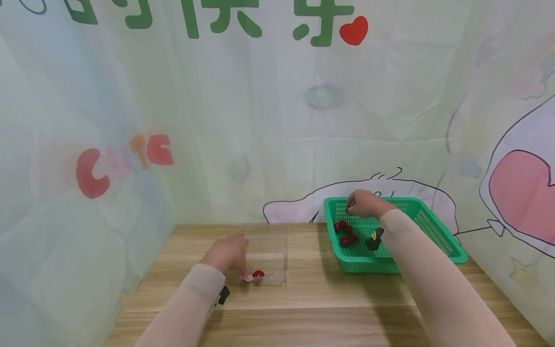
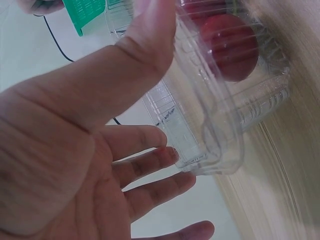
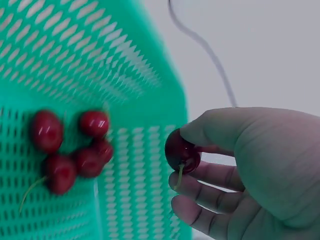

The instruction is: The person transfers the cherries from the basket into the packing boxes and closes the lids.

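Backdrop, left side: pale printed cloth point(image 1: 217, 120); coloured lettering point(image 1: 136, 152) reads "CUTE".
Left hand: positioned at the left side of the clear container; hand point(image 1: 230, 253) not clenched, fingers loosely extended and spread at the container edge, thumb by the near left corner.
Cherry, container: one cherry point(image 2: 230, 47) lies inside near the front wall; part of another red fruit shows beside it at the left wrist view's top edge.
Clear container: transparent box point(image 1: 266, 258), standing on the wood-grain table point(image 1: 303, 299), left of the basket and apart from it.
Cherry group: five cherries point(image 3: 60, 172) lie on the basket floor, toward its left side; one has a long green stem.
Held cherry: single dark-red cherry point(image 3: 181, 152), stem attached, above the left rear part of the basket.
Right hand: hand point(image 1: 366, 203) grasps the held cherry between thumb and fingers.
Basket: green, perforated wall point(image 1: 433, 229); stands on the table.
Backdrop, right side: printed pink heart point(image 1: 520, 190).
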Motion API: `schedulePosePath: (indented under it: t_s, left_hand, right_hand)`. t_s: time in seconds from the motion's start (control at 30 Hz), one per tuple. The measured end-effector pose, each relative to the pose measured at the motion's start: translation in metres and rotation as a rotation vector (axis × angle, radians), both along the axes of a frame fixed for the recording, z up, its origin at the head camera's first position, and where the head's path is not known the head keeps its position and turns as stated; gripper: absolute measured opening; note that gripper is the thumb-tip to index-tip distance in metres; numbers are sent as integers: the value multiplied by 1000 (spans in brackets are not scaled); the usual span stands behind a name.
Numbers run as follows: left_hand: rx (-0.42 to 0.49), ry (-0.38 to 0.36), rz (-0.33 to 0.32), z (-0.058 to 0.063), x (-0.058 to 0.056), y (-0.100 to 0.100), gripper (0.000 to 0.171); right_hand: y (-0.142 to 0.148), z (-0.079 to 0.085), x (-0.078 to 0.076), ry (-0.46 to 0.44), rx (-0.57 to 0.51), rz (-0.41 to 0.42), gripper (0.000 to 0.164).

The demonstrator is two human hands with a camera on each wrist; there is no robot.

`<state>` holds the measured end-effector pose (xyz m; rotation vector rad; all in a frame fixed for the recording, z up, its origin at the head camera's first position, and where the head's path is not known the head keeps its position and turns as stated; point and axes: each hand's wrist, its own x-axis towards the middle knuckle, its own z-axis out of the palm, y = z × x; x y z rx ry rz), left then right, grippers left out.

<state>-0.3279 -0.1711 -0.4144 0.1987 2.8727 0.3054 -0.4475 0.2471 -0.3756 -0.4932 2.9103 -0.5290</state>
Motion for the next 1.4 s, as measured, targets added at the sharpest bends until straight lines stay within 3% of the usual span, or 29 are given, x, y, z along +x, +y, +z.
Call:
schedulePosePath:
  t_s: [0.3,0.5,0.73,0.97,1.13,1.4]
  left_hand:
    - [11,-2,8,0,1,1,96]
    - [4,-4,4,-1,1,1,94]
    - [-1,-2,8,0,1,2,97]
    - [-9,-11,3,3,1,2,93]
    - [-16,-7,-2,3,1,2,91]
    - [-28,5,-11,0,-1,2,78]
  right_hand:
    - [-57,17,11,78,-16,58,21]
    - [-105,16,28,77,-20,203,19]
    - [-156,-2,56,52,-9,390,8]
    - [-196,-27,76,63,83,490,5]
    - [-211,-43,84,60,118,538,5]
    - [-224,-61,89,-5,106,530,7]
